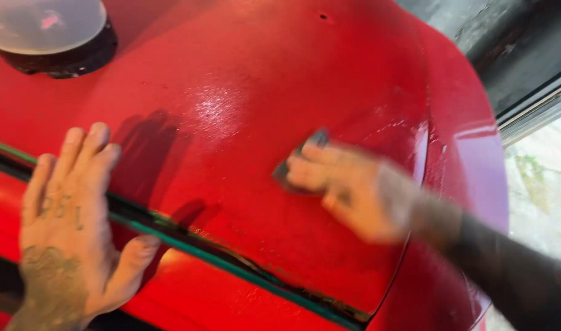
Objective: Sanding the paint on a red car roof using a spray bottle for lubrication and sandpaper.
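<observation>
A glossy red car body panel (pixel 250 73) fills the view, wet and shiny near its middle. My left hand (pixel 72 227) lies flat on the panel at the lower left, fingers spread, across a dark seam with a green strip (pixel 231 260). My right hand (pixel 348 190), blurred by motion, presses a small dark grey sanding pad (pixel 302 159) against the panel right of centre. The pad is mostly covered by my fingers. A dark sleeve covers my right forearm (pixel 513 276).
A round headlight with a clear lens and dark rim (pixel 48 34) sits at the top left. A small hole (pixel 323 16) marks the panel near the top. Beyond the panel's right edge are a dark wall (pixel 507 55) and pale ground (pixel 547 190).
</observation>
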